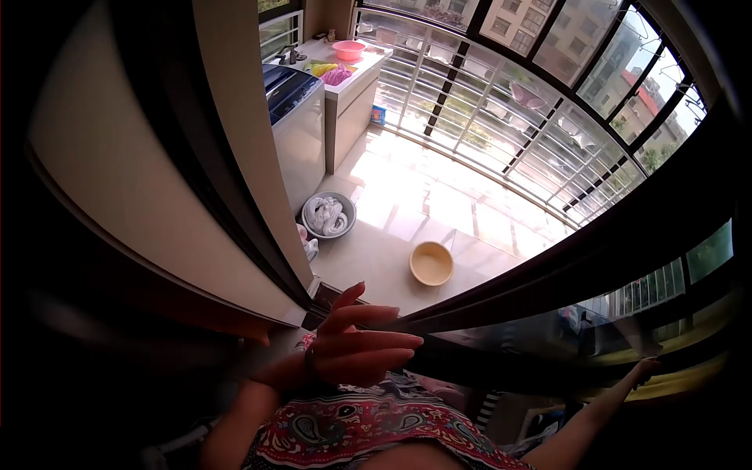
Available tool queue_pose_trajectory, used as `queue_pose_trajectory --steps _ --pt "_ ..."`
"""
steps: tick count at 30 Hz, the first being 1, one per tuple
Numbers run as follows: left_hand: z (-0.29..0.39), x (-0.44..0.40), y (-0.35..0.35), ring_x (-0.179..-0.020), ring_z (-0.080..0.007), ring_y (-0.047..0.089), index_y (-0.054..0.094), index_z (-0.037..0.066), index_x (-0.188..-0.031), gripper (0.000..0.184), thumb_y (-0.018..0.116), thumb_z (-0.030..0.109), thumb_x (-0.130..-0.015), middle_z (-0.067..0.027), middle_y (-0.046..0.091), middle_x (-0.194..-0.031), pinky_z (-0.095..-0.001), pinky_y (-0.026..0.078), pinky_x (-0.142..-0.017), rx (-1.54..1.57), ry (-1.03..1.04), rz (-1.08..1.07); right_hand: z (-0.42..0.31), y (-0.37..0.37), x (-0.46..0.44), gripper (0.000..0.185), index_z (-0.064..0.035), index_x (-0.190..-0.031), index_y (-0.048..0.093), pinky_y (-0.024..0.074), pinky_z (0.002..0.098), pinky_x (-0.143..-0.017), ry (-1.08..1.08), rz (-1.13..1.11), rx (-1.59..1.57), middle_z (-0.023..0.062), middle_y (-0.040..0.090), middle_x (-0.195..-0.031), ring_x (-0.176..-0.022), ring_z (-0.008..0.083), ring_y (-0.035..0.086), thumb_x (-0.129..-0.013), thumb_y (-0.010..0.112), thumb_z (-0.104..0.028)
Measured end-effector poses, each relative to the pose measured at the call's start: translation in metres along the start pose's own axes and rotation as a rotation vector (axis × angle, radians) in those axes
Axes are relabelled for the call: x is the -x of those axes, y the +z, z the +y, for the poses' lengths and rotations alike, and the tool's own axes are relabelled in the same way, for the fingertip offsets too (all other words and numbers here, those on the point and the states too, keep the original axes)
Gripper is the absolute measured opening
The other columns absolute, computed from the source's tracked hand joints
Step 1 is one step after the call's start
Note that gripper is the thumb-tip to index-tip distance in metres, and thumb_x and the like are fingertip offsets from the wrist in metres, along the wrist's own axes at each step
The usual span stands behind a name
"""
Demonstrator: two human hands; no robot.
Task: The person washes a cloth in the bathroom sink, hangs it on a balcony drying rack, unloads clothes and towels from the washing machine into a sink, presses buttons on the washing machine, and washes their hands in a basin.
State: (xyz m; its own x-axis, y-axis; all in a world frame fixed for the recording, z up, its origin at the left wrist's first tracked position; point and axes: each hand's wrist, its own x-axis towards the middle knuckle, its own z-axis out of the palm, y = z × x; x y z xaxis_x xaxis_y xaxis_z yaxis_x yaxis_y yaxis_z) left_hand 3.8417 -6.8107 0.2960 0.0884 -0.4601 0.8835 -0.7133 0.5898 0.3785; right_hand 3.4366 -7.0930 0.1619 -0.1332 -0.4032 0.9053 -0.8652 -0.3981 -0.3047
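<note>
My left hand (356, 341) is raised in front of my patterned clothing (368, 423), its fingers stretched out and slightly apart, holding nothing. My right arm reaches out to the far right, where my right hand (645, 370) is against or close to the dark-framed glass door (580, 329), near a yellow curtain (693, 376). That hand is small and dim, and its grip does not show clearly. Past the doorway, a cream basin (432, 264) stands on the balcony floor.
A grey basin (329, 215) with white fabric or bags sits beside a washing machine (294, 117). A sink counter (352, 82) holds a pink basin (349, 50) and pink and yellow cloths (335, 74). Railings (470, 102) line the windows. The door track (321, 301) crosses the floor.
</note>
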Motion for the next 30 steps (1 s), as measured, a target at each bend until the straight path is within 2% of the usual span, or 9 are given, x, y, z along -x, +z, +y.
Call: queue_pose_trajectory --steps 1,2,3,7,9,11,15,21,30 --pt "0.0 -0.004 -0.003 -0.113 -0.0213 0.054 0.064 0.017 -0.103 0.015 0.058 0.013 -0.089 0.0054 0.068 -0.107 -0.0464 0.025 -0.112 0.012 -0.011 -0.048 -0.02 0.0 0.027 0.032 -0.0039 -0.107 0.063 0.0473 0.0398 -0.085 0.043 -0.072 -0.042 0.0178 0.063 -0.105 -0.099 0.0297 0.059 -0.094 0.043 -0.026" --pt "0.002 -0.011 -0.007 -0.12 -0.0199 0.047 0.053 0.025 -0.111 0.034 0.064 0.008 -0.083 0.013 0.064 -0.113 -0.0475 0.025 -0.113 0.021 -0.08 -0.176 -0.037 -0.003 0.05 0.032 -0.0038 -0.107 0.063 0.0474 0.0397 -0.085 0.085 -0.143 -0.083 0.018 0.062 -0.105 -0.099 0.0298 0.059 -0.094 0.043 -0.026" --pt "-0.007 -0.014 -0.004 -0.122 -0.0193 0.046 0.054 0.023 -0.112 0.03 0.063 0.012 -0.086 0.0106 0.064 -0.113 -0.0464 0.024 -0.113 0.058 -0.041 -0.223 -0.051 -0.004 0.072 0.032 -0.0036 -0.107 0.063 0.0474 0.0396 -0.086 0.135 -0.22 -0.104 0.0181 0.062 -0.105 -0.099 0.0299 0.059 -0.094 0.043 -0.026" --pt "-0.063 -0.038 0.034 -0.116 -0.022 0.052 0.065 0.016 -0.103 0.013 0.059 0.019 -0.091 0.002 0.069 -0.107 -0.0489 0.024 -0.112 0.357 0.126 -0.109 -0.09 0.0 0.138 0.032 -0.0031 -0.106 0.063 0.0474 0.0394 -0.086 0.311 -0.435 -0.112 0.0187 0.062 -0.106 -0.099 0.0302 0.059 -0.093 0.044 -0.026" --pt "-0.087 -0.05 0.067 -0.114 -0.0264 0.056 0.065 0.01 -0.11 0.023 0.06 0.016 -0.088 -0.0029 0.068 -0.108 -0.0547 0.028 -0.107 0.563 0.195 -0.01 -0.1 0.005 0.161 0.032 -0.0028 -0.105 0.064 0.0475 0.0392 -0.086 0.393 -0.506 -0.087 0.019 0.062 -0.107 -0.1 0.0304 0.059 -0.093 0.045 -0.026" --pt "-0.114 -0.066 0.095 -0.112 -0.0248 0.058 0.068 0.011 -0.105 0.019 0.063 0.016 -0.087 -0.0035 0.071 -0.099 -0.0545 0.026 -0.109 0.757 0.222 -0.026 -0.11 0.015 0.177 0.032 -0.0025 -0.105 0.064 0.0475 0.0391 -0.086 0.467 -0.562 -0.041 0.0193 0.062 -0.107 -0.1 0.0305 0.059 -0.093 0.046 -0.026" --pt "-0.181 -0.093 0.137 -0.109 -0.0273 0.059 0.067 0.007 -0.107 0.021 0.062 0.014 -0.088 -0.007 0.07 -0.094 -0.0553 0.031 -0.105 0.991 0.256 -0.031 -0.131 0.059 0.191 0.032 -0.002 -0.104 0.064 0.0476 0.0388 -0.087 0.588 -0.653 0.045 0.0198 0.061 -0.109 -0.1 0.0309 0.059 -0.092 0.047 -0.026" --pt "-0.328 -0.144 0.146 -0.109 -0.0263 0.058 0.066 0.008 -0.109 0.023 0.062 0.009 -0.086 -0.0045 0.069 -0.098 -0.054 0.033 -0.105 0.934 0.186 -0.112 -0.162 0.196 0.18 0.032 -0.0011 -0.103 0.064 0.0477 0.0384 -0.087 0.683 -0.911 0.066 0.0207 0.061 -0.11 -0.101 0.0314 0.059 -0.091 0.048 -0.026" --pt "-0.494 -0.195 0.133 -0.107 -0.0276 0.058 0.064 0.009 -0.108 0.024 0.06 0.008 -0.084 -0.0043 0.067 -0.096 -0.0541 0.035 -0.103 0.763 0.024 0.013 -0.189 0.395 0.172 0.031 0.0001 -0.101 0.065 0.0478 0.0378 -0.088 0.643 -1.415 -0.023 0.022 0.06 -0.113 -0.103 0.0321 0.059 -0.09 0.051 -0.026"
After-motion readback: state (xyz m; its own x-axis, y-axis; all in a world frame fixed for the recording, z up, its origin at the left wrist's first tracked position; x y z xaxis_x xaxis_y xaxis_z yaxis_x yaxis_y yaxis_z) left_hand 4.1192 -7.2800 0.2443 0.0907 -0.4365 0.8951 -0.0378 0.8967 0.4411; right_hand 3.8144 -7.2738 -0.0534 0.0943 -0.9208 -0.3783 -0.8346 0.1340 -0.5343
